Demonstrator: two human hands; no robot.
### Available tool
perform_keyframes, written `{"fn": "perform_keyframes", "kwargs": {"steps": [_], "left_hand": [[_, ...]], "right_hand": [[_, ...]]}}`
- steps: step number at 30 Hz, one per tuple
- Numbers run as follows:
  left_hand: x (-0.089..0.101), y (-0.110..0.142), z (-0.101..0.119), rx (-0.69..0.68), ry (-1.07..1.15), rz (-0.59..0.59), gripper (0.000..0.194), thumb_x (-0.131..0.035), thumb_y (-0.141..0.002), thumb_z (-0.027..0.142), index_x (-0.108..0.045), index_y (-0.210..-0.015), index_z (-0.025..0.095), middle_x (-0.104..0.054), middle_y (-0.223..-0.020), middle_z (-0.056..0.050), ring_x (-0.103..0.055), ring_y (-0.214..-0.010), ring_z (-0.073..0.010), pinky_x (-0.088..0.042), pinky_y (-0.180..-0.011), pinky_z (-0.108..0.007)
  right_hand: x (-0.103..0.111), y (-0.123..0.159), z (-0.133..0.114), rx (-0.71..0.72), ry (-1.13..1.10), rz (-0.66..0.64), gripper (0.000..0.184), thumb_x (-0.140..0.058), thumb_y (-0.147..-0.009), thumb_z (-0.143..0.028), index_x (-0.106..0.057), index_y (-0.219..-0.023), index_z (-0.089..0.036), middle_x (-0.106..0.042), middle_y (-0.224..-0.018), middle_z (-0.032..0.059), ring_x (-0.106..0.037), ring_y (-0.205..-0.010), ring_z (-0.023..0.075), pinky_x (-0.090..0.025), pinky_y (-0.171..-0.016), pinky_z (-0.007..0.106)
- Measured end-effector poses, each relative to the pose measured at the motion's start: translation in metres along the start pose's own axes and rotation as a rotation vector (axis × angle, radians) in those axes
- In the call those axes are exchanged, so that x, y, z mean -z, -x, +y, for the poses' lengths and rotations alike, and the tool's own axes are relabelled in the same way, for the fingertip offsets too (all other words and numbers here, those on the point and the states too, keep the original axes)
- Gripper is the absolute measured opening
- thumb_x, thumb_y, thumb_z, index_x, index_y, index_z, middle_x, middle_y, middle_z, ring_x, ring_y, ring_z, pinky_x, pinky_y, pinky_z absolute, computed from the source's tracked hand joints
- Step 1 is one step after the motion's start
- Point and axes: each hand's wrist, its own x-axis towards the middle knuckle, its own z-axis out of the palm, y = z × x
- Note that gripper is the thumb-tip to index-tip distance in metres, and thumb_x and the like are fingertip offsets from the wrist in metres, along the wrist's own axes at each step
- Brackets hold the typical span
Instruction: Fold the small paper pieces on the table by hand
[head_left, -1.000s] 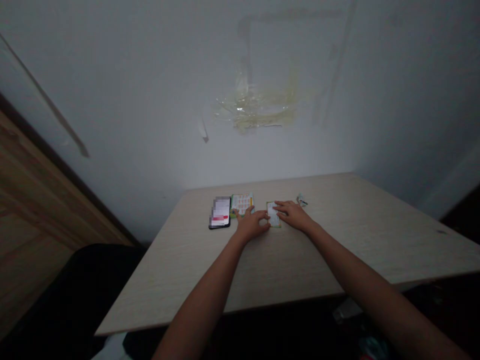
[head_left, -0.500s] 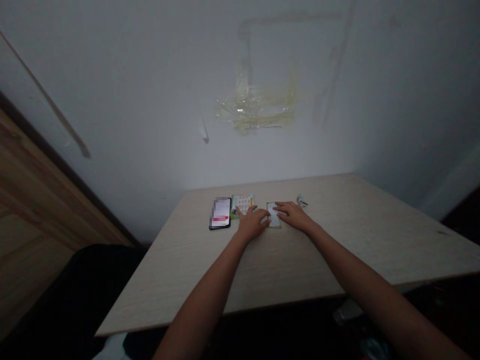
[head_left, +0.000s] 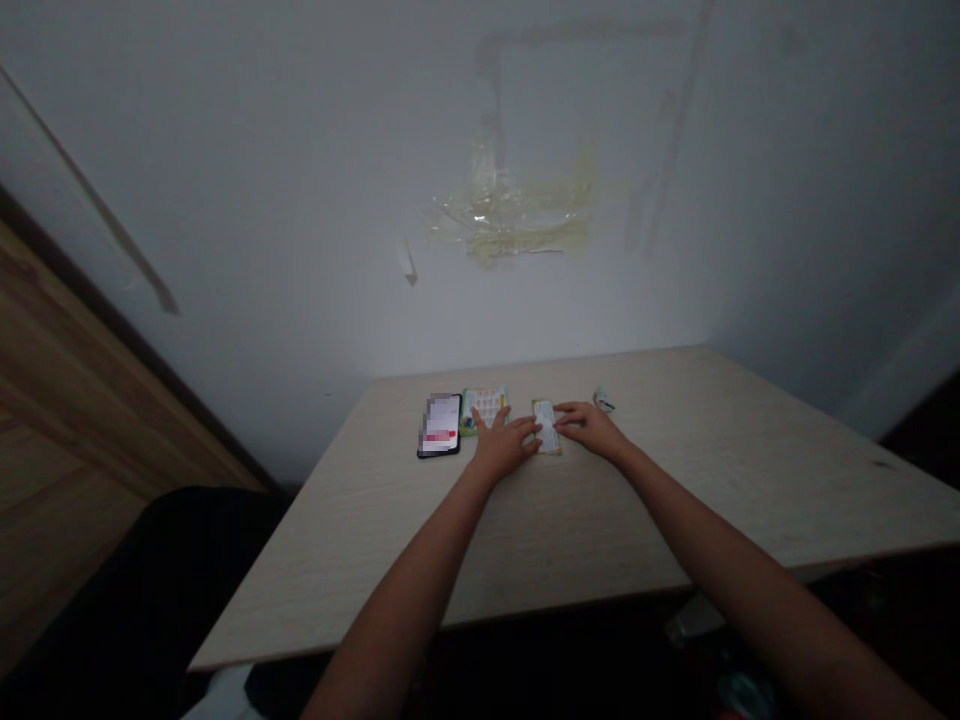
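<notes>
A small printed paper (head_left: 547, 436) with a greenish-yellow border lies flat on the table between my two hands. My left hand (head_left: 504, 447) rests palm down with fingers spread; some fingertips touch the paper's left edge, and the thumb side reaches onto a colourful printed sheet (head_left: 486, 405) with rows of small pictures. At the paper's right edge are the fingertips of my right hand (head_left: 590, 430), stretched out and slightly apart. Whether they pinch the edge is too small to see.
Left of the sheet lies a phone (head_left: 440, 425) with its screen lit. A small crumpled wrapper-like scrap (head_left: 602, 400) sits beyond my right hand. The pale wooden table (head_left: 360, 520) meets a wall (head_left: 300, 200) with old tape on it. A dark shape stands at the left.
My right hand's fingers have drawn back slightly to the right, from over the paper to its right edge. My left hand has hardly moved.
</notes>
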Motion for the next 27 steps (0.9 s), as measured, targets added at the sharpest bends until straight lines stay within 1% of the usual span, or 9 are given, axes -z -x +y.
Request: {"fn": "perform_keyframes", "kwargs": {"steps": [2, 5, 9, 15, 18, 23, 27], "left_hand": [[-0.001, 0.000, -0.001, -0.004, 0.006, 0.006, 0.040, -0.044, -0.094, 0.054, -0.054, -0.132, 0.046, -0.051, -0.147, 0.007, -0.022, -0.146, -0.0365, 0.018, -0.101, -0.081], [-0.002, 0.000, -0.001, 0.004, 0.010, -0.001, 0.040, -0.045, -0.094, 0.055, -0.055, -0.132, 0.047, -0.050, -0.148, 0.008, -0.022, -0.147, -0.0359, 0.017, -0.102, -0.079], [-0.001, -0.001, -0.001, 0.024, 0.014, -0.017, 0.040, -0.045, -0.093, 0.054, -0.055, -0.132, 0.049, -0.050, -0.148, 0.008, -0.020, -0.147, -0.0357, 0.015, -0.106, -0.077], [0.001, -0.002, -0.002, 0.018, 0.023, -0.028, 0.042, -0.046, -0.092, 0.055, -0.056, -0.132, 0.047, -0.050, -0.148, 0.008, -0.021, -0.147, -0.0364, 0.012, -0.108, -0.076], [0.001, -0.002, -0.003, 0.011, 0.033, -0.018, 0.041, -0.046, -0.092, 0.055, -0.056, -0.131, 0.047, -0.050, -0.148, 0.008, -0.021, -0.147, -0.0366, 0.013, -0.106, -0.078], [0.000, -0.002, -0.003, 0.013, 0.042, -0.018, 0.041, -0.046, -0.093, 0.055, -0.056, -0.131, 0.047, -0.050, -0.148, 0.008, -0.021, -0.147, -0.0372, 0.013, -0.105, -0.079], [0.001, -0.002, -0.002, 0.020, 0.040, -0.029, 0.042, -0.046, -0.093, 0.055, -0.056, -0.132, 0.046, -0.049, -0.149, 0.007, -0.021, -0.147, -0.0366, 0.014, -0.105, -0.078]], "right_hand": [[0.002, 0.001, 0.000, -0.023, -0.011, -0.009, 0.015, -0.068, -0.081, -0.032, -0.080, -0.084, -0.023, -0.068, -0.124, 0.0087, -0.065, -0.111, 0.0263, -0.046, -0.103, 0.044], [0.004, 0.002, 0.001, -0.039, -0.011, -0.022, 0.018, -0.068, -0.081, -0.034, -0.080, -0.085, -0.022, -0.068, -0.126, 0.0096, -0.064, -0.112, 0.0272, -0.046, -0.104, 0.046], [0.004, -0.001, 0.005, -0.030, 0.042, -0.013, 0.024, -0.065, -0.085, -0.039, -0.080, -0.090, -0.021, -0.065, -0.129, 0.0125, -0.063, -0.115, 0.0282, -0.045, -0.105, 0.046], [0.000, -0.008, 0.008, -0.026, 0.226, -0.003, 0.026, -0.059, -0.091, -0.035, -0.078, -0.102, -0.022, -0.064, -0.130, 0.0133, -0.059, -0.120, 0.0293, -0.041, -0.108, 0.048], [-0.002, -0.010, 0.009, -0.041, 0.277, 0.019, 0.026, -0.058, -0.092, -0.035, -0.077, -0.106, -0.023, -0.064, -0.130, 0.0133, -0.057, -0.121, 0.0296, -0.040, -0.109, 0.048], [-0.004, -0.012, 0.006, -0.053, 0.333, 0.008, 0.029, -0.056, -0.094, -0.035, -0.074, -0.114, -0.024, -0.064, -0.129, 0.0133, -0.057, -0.120, 0.0302, -0.040, -0.107, 0.047], [-0.006, -0.014, 0.002, -0.083, 0.378, 0.024, 0.029, -0.055, -0.094, -0.032, -0.074, -0.114, -0.023, -0.066, -0.126, 0.0142, -0.058, -0.117, 0.0305, -0.040, -0.106, 0.046]]}}
